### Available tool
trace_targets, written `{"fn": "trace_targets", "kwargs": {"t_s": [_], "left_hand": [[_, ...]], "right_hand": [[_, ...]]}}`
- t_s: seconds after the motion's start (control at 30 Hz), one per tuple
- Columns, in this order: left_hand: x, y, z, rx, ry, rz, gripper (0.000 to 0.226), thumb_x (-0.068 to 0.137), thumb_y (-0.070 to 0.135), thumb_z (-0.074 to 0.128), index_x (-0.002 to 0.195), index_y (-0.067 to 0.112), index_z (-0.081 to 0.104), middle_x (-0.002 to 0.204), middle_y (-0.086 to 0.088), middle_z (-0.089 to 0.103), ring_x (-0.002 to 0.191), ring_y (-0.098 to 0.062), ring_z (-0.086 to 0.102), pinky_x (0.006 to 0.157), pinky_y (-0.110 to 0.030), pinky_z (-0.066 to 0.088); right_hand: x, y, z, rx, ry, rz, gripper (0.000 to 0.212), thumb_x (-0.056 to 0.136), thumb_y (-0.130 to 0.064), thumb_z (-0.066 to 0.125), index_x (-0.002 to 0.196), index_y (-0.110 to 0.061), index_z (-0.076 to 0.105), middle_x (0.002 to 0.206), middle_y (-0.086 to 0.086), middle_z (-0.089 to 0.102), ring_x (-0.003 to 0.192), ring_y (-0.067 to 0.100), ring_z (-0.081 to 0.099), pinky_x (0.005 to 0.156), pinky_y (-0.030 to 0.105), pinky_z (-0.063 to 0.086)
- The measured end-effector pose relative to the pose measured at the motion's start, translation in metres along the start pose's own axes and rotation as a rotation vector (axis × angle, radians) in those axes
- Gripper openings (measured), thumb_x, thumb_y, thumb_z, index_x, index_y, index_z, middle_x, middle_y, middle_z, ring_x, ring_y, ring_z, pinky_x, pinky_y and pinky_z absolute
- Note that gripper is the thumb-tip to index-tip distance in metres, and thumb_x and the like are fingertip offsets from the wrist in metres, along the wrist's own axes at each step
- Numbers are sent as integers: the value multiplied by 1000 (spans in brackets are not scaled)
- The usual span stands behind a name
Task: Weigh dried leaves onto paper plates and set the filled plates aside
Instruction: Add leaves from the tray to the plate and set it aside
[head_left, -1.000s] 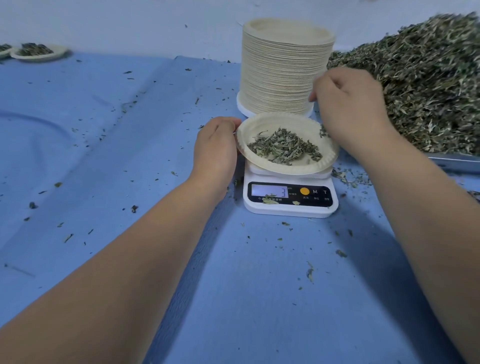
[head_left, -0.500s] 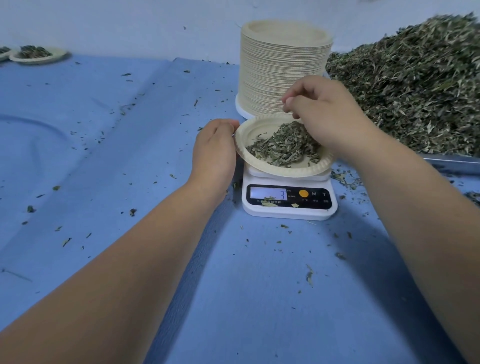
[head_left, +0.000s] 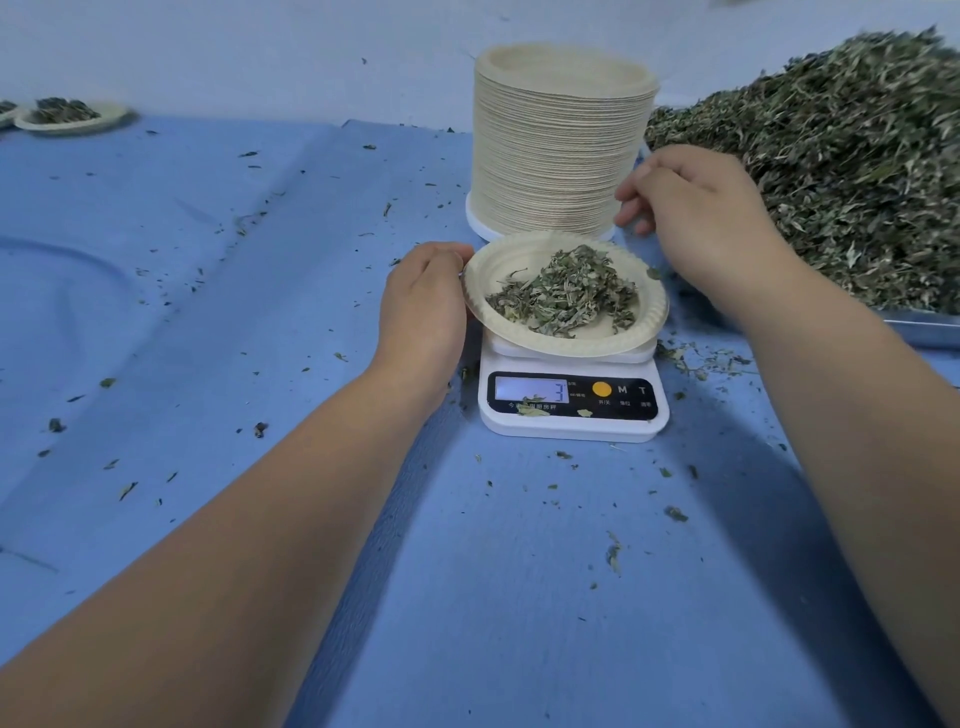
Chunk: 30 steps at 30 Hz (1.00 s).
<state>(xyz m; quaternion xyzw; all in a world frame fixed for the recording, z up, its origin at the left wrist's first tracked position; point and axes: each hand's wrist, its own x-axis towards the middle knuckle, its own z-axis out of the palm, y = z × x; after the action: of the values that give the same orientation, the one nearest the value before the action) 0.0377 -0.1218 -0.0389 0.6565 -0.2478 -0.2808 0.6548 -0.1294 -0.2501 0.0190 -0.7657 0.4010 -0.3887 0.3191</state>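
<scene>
the paper plate (head_left: 501, 270) sat on the white scale (head_left: 571, 421) toward the far edge of the tabletop, right of its middle, with a loose mound of dried leaves (head_left: 566, 296) on it. the scale's display read 3. the left hand (head_left: 423, 306) was at the plate's left rim, fingers curled round the edge and gripping it. the right hand (head_left: 696, 218) hung above the plate's far right rim, just beside the foot of the stack of plates (head_left: 556, 150), its fingers loosely curled and apart, with nothing seen between them. the stack stood directly behind the scale. a large heap of leaves (head_left: 841, 171) filled a metal tray (head_left: 922, 332) at the tabletop's right edge. 1 filled plate (head_left: 72, 117) lay at the far left corner, with a 2nd beside it cut off by the frame. leaf crumbs were scattered over the blue cloth (head_left: 234, 338) covering the tabletop
</scene>
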Motion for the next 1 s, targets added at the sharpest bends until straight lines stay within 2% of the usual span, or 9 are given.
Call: {"fn": "trace_targets", "kwargs": {"t_s": [0.13,0.27,0.37,0.63,0.7,0.77,0.87,0.93,1.0], "left_hand": [[-1,1,0,-1,-3,3,40,67,26,43,87,22,77,100,2,76,103,-21,69,98,-55,56],[-2,1,-1,0,-4,5,42,67,25,42,89,21,77,102,1,75,104,-19,69,98,-53,56],[-3,2,-1,-7,-5,8,39,68,25,43,87,21,76,97,4,75,98,-16,70,96,-52,57],[-5,2,-1,-7,-3,8,40,68,27,42,90,21,76,103,-1,74,103,-21,69,98,-54,56],[-5,2,-1,-9,1,4,40,68,27,42,90,22,76,102,1,74,103,-19,69,98,-53,56],[-5,3,-1,-15,2,-3,39,68,26,42,88,23,76,102,1,75,103,-19,69,99,-52,56],[-5,3,-1,-22,4,-10,39,67,26,43,87,22,76,99,0,75,99,-21,70,96,-52,57],[-5,3,-1,-33,0,-12,38,67,25,43,86,22,76,97,0,75,96,-20,71,96,-52,57],[-5,2,0,-25,-5,-1,37,68,26,43,85,23,75,97,2,75,97,-19,70,96,-51,57]], "right_hand": [[-3,-11,4,83,-125,4,33,100,-18,38,90,-18,70,87,-1,76,77,7,64,59,12,45],[-8,-16,6,28,-199,-84,35,101,-15,35,99,-18,69,97,-3,75,94,4,66,70,10,42],[-8,-13,6,26,-178,-87,34,99,-12,35,97,-18,68,100,-2,74,101,8,65,77,18,42],[-2,-1,6,0,-145,-33,32,99,-15,42,91,-20,72,98,-3,74,100,11,67,76,19,46],[1,3,2,-90,-102,-65,28,97,-20,45,91,-22,73,92,-10,72,91,8,66,78,24,50],[4,10,-6,-258,-15,-94,24,93,-24,47,91,-25,70,79,-15,67,71,4,61,66,23,48],[8,32,-25,-610,84,-72,22,93,-29,45,92,-17,63,80,2,61,73,24,56,67,34,46],[11,47,-36,-786,47,65,35,98,-42,39,89,-13,56,84,11,60,72,30,52,67,38,44],[14,58,-42,-899,-77,308,66,100,-63,24,110,-9,59,112,21,63,95,38,58,82,46,48]]}}
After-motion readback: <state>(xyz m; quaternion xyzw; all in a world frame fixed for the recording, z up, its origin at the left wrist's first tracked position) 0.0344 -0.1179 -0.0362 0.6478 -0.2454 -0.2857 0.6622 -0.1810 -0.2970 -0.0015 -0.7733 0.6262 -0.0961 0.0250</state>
